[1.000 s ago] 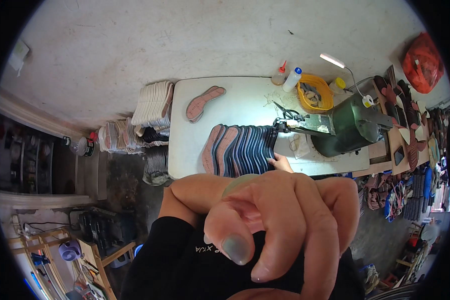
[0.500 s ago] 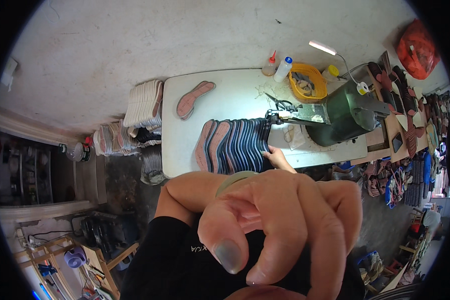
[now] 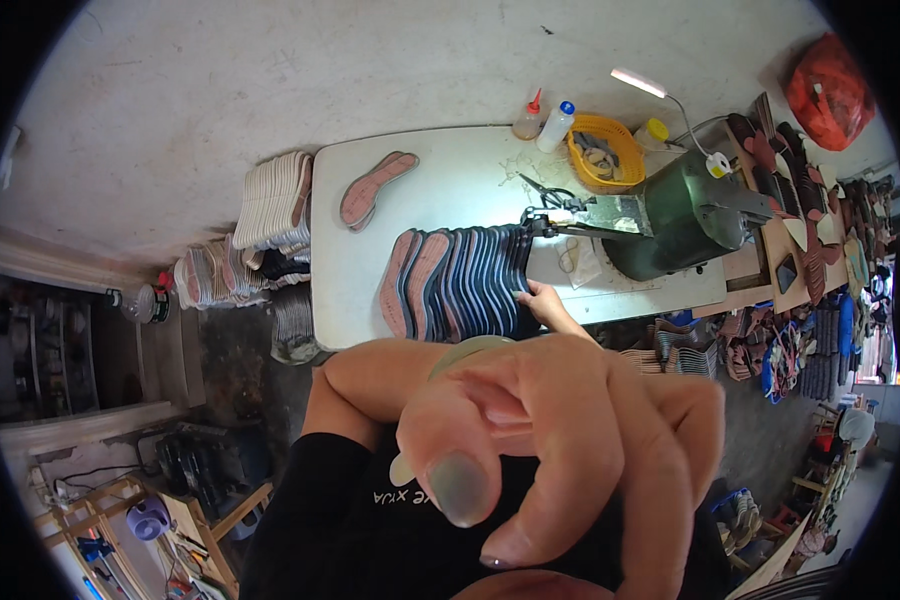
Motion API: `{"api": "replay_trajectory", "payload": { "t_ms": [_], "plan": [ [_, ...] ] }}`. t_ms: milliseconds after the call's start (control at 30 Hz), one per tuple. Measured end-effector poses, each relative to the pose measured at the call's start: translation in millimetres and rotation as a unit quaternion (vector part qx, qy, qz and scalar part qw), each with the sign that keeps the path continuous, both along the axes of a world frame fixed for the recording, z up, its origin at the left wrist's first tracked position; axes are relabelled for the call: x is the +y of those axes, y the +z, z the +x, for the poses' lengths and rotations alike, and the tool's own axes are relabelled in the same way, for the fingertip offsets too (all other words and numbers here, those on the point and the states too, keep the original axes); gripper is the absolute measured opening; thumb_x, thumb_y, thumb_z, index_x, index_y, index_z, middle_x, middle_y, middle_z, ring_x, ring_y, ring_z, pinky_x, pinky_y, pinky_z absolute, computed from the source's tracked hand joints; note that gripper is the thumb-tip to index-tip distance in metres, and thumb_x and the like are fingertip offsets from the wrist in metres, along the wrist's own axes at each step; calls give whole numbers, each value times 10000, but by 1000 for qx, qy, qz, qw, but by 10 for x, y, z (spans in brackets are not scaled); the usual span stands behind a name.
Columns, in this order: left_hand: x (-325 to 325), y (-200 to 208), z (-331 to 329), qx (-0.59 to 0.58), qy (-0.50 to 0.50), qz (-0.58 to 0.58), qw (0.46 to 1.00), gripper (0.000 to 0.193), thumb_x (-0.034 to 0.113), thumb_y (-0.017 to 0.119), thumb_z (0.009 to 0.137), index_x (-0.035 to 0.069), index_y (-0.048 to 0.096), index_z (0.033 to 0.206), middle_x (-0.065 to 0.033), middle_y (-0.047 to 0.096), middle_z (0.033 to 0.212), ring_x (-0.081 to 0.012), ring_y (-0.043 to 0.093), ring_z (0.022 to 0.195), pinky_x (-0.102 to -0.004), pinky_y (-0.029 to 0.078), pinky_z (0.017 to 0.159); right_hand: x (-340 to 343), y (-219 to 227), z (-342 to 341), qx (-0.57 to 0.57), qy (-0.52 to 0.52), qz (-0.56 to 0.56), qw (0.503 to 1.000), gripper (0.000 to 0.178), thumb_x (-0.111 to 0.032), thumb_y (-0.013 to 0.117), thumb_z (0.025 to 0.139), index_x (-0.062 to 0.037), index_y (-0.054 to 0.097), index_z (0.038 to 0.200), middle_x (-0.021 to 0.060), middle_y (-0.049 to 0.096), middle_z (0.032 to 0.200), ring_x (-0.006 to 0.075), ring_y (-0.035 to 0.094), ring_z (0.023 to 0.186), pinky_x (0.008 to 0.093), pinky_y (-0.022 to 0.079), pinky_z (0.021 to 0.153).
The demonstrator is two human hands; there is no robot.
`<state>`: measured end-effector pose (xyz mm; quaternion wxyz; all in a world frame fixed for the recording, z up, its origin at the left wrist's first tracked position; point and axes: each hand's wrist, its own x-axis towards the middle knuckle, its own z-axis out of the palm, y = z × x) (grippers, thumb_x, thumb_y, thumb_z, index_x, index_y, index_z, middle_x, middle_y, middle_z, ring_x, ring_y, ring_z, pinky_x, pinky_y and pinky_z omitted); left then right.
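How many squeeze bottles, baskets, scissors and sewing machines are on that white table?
Squeeze bottles: 2
Yellow basket: 1
Scissors: 1
Green sewing machine: 1
Total: 5

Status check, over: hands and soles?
Left hand raised, fills foreground, blocks view, grip unclear. Right hand touching fanned row of blue-and-pink shoe soles on white table.
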<state>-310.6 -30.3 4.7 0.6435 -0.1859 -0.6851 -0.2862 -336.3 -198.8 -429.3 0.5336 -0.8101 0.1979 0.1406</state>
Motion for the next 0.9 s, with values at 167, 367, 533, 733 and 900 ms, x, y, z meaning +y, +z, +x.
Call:
{"api": "replay_trajectory", "payload": {
  "t_ms": [167, 367, 533, 733, 900],
  "plan": [
    [130, 10, -171, 90, 49, 68, 992, 305, 414, 546, 809, 174, 553, 620, -127, 627, 918, -180, 493, 704, -284, 335, 678, 56, 177, 35, 13, -5, 67, 998, 335, -136, 613, 824, -35, 595, 1142, 78, 674, 980, 133, 603, 841, 277, 452, 806],
    [155, -8, -236, 162, 24, 80, 983, 298, 403, 544, 813, 169, 551, 630, -115, 588, 879, -173, 481, 700, -280, 350, 672, 60, 225, 0, 16, -15, 40, 999, 374, -68, 610, 830, -8, 558, 1196, 31, 654, 995, 94, 562, 842, 237, 444, 805],
    [-9, -314, -39, 154, 91, 116, 977, 354, 510, 394, 884, 211, 570, 954, 5, 583, 961, -198, 481, 775, -302, 395, 691, 196, 835, 126, 78, 130, -83, 985, 389, -210, 628, 812, -69, 583, 1172, 135, 663, 1014, 229, 625, 922, 329, 449, 836],
    [-169, -648, 209, 358, 14, 503, 786, 372, 363, 348, 937, 59, 562, 942, -230, 411, 1348, -327, 359, 1283, -363, 360, 987, 176, 441, 44, 4, 35, -77, 996, 391, -211, 632, 810, -72, 586, 1172, 143, 660, 1012, 234, 624, 931, 332, 449, 837],
    [-234, -769, 257, 379, 14, 517, 767, 348, 333, 375, 932, 41, 564, 945, -227, 435, 1328, -295, 397, 1260, -352, 386, 979, 180, 382, 10, 2, -13, -59, 998, 363, -196, 641, 794, -80, 613, 1137, 139, 661, 1017, 243, 625, 928, 341, 455, 832]
  ]
}}
